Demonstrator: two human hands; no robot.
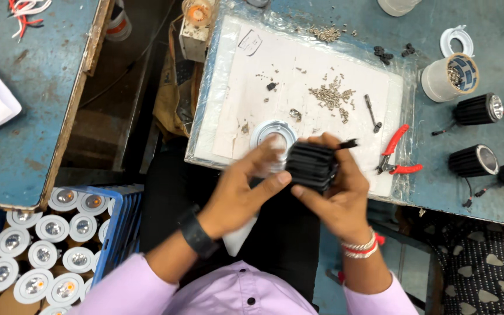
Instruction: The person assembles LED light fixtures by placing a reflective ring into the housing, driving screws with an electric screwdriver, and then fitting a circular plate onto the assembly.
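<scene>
Just below the centre of the frame, the left hand [246, 189] and right hand [336, 192] both clasp a black ribbed metal heat-sink housing [311, 165], fingers curled around it above the white paper-covered work board [298, 87], beside red-handled pliers [396, 154].

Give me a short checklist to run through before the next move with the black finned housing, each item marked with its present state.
1. Black finned housing gripped by both hands: ok; left hand and right hand both hold it.
2. White ring under the housing seated on it: cannot tell, blurred and partly hidden.
3. Screws within reach on the white sheet: ok, a loose pile lies there.
4. Red-handled pliers within reach: ok, lying right of the hands.
5. Black screwdriver free: ok, lying untouched on the sheet.
</scene>
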